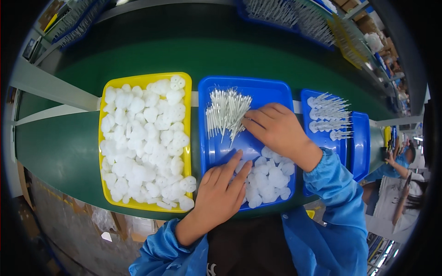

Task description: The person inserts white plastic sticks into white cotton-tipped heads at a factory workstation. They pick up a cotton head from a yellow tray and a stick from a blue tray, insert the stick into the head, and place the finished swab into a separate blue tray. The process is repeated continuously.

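A blue tray [271,87] holds a bundle of thin silvery rods [225,110] at its far left and white rounded pieces [267,181] at its near right. My right hand [278,131] reaches over the tray with bent fingers, its fingertips at the right side of the rods. What they pinch, if anything, is too small to make out. Over the tray's near left part is my left hand [218,195], fingers stretched out and apart, beside the white pieces. A yellow tray [103,138] to the left is heaped with similar white pieces [142,138].
On the right, another blue tray [306,94] carries white pieces with rods standing in them [329,112], and a further blue tray [361,147] adjoins it. Rod-filled trays [285,16] line the far side of the green table [152,50]. A co-worker [403,158] sits at far right.
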A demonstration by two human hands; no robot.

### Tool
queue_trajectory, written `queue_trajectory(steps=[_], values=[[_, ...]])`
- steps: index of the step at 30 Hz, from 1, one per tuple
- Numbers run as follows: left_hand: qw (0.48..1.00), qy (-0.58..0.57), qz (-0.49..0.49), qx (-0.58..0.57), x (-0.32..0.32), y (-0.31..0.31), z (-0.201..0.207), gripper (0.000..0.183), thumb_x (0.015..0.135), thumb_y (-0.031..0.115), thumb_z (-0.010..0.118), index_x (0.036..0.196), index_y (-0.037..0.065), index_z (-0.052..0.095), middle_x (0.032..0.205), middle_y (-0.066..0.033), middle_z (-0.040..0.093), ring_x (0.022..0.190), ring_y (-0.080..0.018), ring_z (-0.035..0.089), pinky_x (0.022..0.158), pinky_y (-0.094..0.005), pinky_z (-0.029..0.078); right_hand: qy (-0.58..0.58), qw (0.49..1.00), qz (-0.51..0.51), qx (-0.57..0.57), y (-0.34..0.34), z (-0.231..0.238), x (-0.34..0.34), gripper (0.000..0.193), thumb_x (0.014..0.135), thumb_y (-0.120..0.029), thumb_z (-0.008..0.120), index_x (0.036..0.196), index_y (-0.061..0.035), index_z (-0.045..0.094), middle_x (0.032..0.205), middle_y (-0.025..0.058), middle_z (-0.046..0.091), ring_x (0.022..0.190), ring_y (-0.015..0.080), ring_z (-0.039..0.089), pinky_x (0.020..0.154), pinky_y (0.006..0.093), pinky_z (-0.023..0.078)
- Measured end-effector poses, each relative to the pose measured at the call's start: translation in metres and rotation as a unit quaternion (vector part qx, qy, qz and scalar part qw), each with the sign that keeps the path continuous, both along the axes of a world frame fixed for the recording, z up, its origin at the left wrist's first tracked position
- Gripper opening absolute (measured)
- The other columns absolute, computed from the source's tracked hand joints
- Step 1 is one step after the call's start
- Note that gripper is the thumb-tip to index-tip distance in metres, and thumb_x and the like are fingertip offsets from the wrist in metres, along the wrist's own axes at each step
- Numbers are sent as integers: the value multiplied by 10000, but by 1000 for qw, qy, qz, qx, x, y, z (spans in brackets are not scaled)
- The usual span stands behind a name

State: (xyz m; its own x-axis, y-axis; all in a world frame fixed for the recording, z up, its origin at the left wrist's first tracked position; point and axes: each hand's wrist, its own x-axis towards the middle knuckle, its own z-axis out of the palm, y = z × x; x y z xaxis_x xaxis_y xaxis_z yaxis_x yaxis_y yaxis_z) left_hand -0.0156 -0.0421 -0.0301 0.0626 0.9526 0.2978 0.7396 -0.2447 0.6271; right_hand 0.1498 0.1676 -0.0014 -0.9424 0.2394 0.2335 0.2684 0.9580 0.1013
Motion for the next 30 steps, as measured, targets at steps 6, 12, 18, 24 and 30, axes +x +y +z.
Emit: queue_trajectory(steps=[6, 12, 18, 24, 30], values=[[1000, 17, 22, 14, 4, 9, -5, 538, 923, 70, 766, 1456, 44, 700, 1372, -116, 702, 1062, -298, 686, 937, -433, 534, -46, 998, 38, 4, -4, 7, -13, 249, 869, -130, 711, 1110, -116, 772, 1119, 39, 751, 1027, 250, 742, 1046, 440, 559], [997, -67, 47, -3, 4, 6, 3, 492, 870, -6, 820, 1347, 112, 792, 1156, -101, 690, 1019, -300, 689, 873, -420, 556, 96, 980, -76, -157, -8, 17, 1, 224, 811, -76, 784, 1028, -125, 759, 1007, 44, 759, 967, 275, 745, 996, 442, 551], [961, -215, 139, 101, 1, 4, -1, 347, 815, -107, 874, 1085, 108, 899, 1104, -60, 627, 911, -186, 606, 785, -306, 499, 400, 712, -183, -547, -73, 14, 45, 195, 928, 34, 802, 1076, -52, 708, 967, 56, 715, 891, 169, 694, 863, 340, 558], [939, -286, 136, 134, 6, 7, -8, 281, 863, -123, 859, 1057, 77, 888, 1053, -46, 587, 897, -137, 553, 760, -242, 449, 507, 617, -131, -587, -89, -12, 56, 196, 986, 20, 800, 1117, -33, 664, 1063, 82, 744, 960, 144, 698, 913, 326, 565], [912, -382, 122, 92, -1, 22, -15, 269, 935, -112, 802, 1152, 43, 830, 1063, -49, 592, 918, -147, 610, 782, -257, 513, 498, 601, -156, -605, -77, -26, 87, 164, 990, -8, 818, 1103, -17, 700, 1004, 68, 765, 908, 125, 692, 878, 310, 557]])
